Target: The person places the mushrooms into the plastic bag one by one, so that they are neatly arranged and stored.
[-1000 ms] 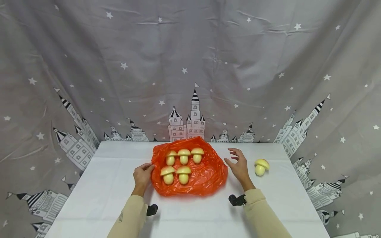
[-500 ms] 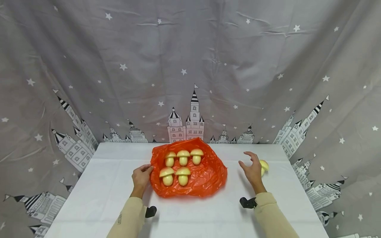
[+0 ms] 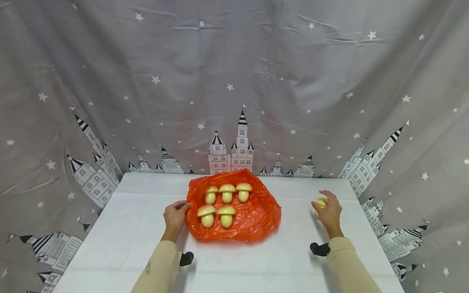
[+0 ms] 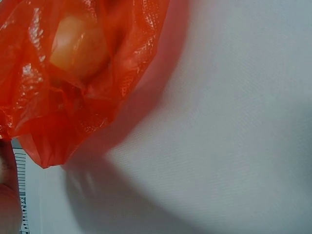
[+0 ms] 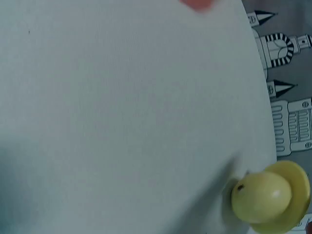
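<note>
My left hand [image 3: 175, 217] pinches the left edge of a red plastic bag [image 3: 253, 219], which lies spread with its mouth wide. Inside, several yellow toy mushrooms [image 3: 226, 193] sit in two rows. The left wrist view shows the bag's crumpled side [image 4: 83, 112] and part of a finger [image 4: 7, 195]. Over at the right, my right hand [image 3: 330, 211] reaches over a single toy mushroom [image 3: 322, 203], thumb and fingers spread to either side and partly hiding it. That mushroom [image 5: 263, 197] appears at lower right in the right wrist view, and no grip on it shows.
A white cloth covers the table [image 3: 227, 268]. Behind and beside it hangs a grey curtain [image 3: 234, 61] printed with castles and stars. Each wrist carries a small black camera mount [image 3: 320, 249].
My right hand has moved right, from beside the bag to over the lone toy mushroom. My left hand stays at the bag's edge, and the mushrooms inside have not moved.
</note>
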Available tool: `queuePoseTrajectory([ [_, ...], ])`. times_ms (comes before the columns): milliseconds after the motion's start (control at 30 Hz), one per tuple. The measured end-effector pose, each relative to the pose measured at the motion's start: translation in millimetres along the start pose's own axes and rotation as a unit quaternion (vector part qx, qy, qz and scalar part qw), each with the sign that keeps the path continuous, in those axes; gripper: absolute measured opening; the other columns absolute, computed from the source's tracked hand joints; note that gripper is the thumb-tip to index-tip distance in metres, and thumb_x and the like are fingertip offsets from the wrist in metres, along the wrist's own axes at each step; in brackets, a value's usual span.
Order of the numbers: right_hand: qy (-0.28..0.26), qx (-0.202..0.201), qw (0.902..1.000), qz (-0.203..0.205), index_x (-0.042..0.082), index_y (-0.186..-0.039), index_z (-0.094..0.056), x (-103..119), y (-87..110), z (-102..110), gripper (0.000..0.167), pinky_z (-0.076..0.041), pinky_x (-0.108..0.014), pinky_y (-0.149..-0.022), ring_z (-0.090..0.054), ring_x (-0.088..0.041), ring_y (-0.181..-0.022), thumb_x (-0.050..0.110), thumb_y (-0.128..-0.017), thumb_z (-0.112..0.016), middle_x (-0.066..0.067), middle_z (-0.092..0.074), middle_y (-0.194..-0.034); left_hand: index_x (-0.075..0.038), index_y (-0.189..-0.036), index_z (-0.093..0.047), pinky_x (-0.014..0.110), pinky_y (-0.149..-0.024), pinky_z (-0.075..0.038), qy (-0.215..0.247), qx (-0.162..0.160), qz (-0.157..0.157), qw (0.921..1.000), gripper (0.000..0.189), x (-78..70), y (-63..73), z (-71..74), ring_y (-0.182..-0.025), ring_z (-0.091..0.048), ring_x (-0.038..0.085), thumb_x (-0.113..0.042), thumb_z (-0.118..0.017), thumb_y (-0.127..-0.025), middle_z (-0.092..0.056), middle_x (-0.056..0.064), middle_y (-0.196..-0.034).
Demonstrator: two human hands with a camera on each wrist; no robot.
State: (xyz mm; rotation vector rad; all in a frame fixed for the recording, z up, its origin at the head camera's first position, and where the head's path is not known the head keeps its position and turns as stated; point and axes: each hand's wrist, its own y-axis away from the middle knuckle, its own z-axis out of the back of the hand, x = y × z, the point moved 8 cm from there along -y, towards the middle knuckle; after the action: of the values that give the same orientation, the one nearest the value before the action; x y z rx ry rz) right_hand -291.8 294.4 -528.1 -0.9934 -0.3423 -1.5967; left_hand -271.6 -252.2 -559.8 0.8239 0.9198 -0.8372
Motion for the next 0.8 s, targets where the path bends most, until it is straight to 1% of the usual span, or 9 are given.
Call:
queuePoseTrajectory([
  [133, 0.017, 0.051, 0.9976, -0.044, -0.002, -0.128, -0.051, -15.3, 0.6, -1.4, 0.050, -0.019, -0.062, -0.108, -0.036, -0.044, -0.130, 0.008, -0.083, -0.071, -0.027, -0.042, -0.139, 0.003, -0.120, -0.063, 0.043, -0.096, -0.049, -0.006, -0.002, 0.001, 1.0000, 0.033, -0.1, 0.4, -0.3, -0.104, -0.059, 0.033, -0.019, -0.059, -0.096, -0.062, 0.025, -0.116],
  [233, 0.016, 0.086, 0.9934, -0.074, -0.005, -0.132, -0.047, -23.4, 1.9, -4.7, 0.054, -0.020, -0.060, -0.109, -0.035, -0.044, -0.131, 0.008, -0.085, -0.069, -0.028, -0.039, -0.141, 0.004, -0.120, -0.063, 0.043, -0.096, -0.050, -0.009, -0.001, -0.002, 1.0000, 0.033, -1.2, 0.4, -0.6, -0.104, -0.059, 0.033, -0.018, -0.059, -0.096, -0.062, 0.025, -0.116],
  [300, 0.013, 0.097, 0.9912, -0.090, -0.006, -0.134, -0.045, -27.7, 3.1, -5.5, 0.055, -0.023, -0.058, -0.110, -0.035, -0.044, -0.131, 0.006, -0.085, -0.068, -0.029, -0.039, -0.141, 0.004, -0.121, -0.063, 0.043, -0.095, -0.050, -0.010, 0.000, -0.003, 0.9999, 0.033, -2.1, 0.2, -0.8, -0.103, -0.059, 0.033, -0.018, -0.058, -0.096, -0.062, 0.025, -0.116],
  [400, 0.012, 0.102, 0.9895, -0.102, -0.006, -0.135, -0.044, -33.0, 4.7, -6.2, 0.055, -0.025, -0.056, -0.111, -0.034, -0.044, -0.131, 0.004, -0.085, -0.067, -0.029, -0.039, -0.141, 0.004, -0.120, -0.063, 0.042, -0.094, -0.051, -0.012, 0.001, -0.006, 0.9999, 0.032, -3.1, -0.2, -0.1, -0.102, -0.059, 0.033, -0.018, -0.058, -0.097, -0.062, 0.025, -0.115],
  [633, 0.000, 0.095, 0.9905, -0.100, -0.007, -0.134, -0.047, -37.1, 3.8, -4.4, 0.052, -0.026, -0.056, -0.110, -0.035, -0.045, -0.131, 0.004, -0.085, -0.061, -0.030, -0.041, -0.139, 0.004, -0.121, -0.063, 0.044, -0.095, -0.050, -0.016, -0.003, -0.008, 0.9998, 0.032, -2.9, -0.6, 0.3, -0.104, -0.060, 0.034, -0.017, -0.058, -0.097, -0.062, 0.026, -0.117],
  [800, -0.002, 0.093, 0.9899, -0.107, -0.007, -0.133, -0.049, -40.4, 2.7, -3.9, 0.050, -0.029, -0.054, -0.109, -0.038, -0.044, -0.129, 0.006, -0.087, -0.063, -0.029, -0.044, -0.137, 0.004, -0.121, -0.062, 0.044, -0.096, -0.049, -0.013, -0.005, -0.006, 0.9999, 0.033, -3.1, -0.4, 0.3, -0.106, -0.059, 0.035, -0.017, -0.057, -0.097, -0.061, 0.026, -0.118],
])
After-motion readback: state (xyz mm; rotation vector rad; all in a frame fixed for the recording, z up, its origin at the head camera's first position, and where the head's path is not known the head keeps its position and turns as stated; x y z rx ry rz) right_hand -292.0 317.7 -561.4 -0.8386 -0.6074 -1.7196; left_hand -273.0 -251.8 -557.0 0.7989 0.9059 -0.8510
